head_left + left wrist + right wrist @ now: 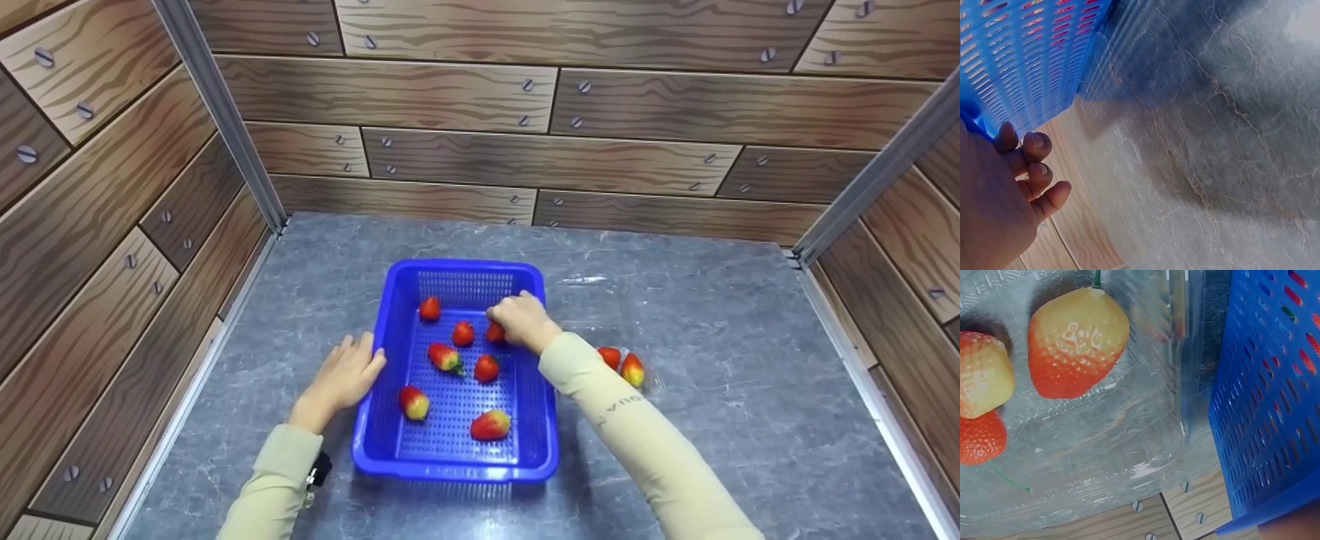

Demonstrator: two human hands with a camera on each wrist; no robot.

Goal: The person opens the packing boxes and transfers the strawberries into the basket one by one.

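Note:
A blue perforated plastic basket (459,475) stands on the grey marbled surface, with several red and yellow strawberries (490,425) spread over its bottom. Inside its right side, my right hand (523,321) reaches in with curled fingers and pinches a red strawberry (495,332), which the hand partly covers. My left hand (346,373) rests at the basket's left rim, thumb lying on the edge. From the left wrist, its other fingers (1050,197) show loosely bent outside the mesh wall. The right wrist view catches hardly any of the right hand.
Right of the basket lies a clear plastic tray (1100,439) holding more strawberries (1078,343), partly behind the right sleeve (630,420) in the head view. Wood-patterned panels (450,97) with metal corner frames (225,105) enclose the surface at the back and both sides.

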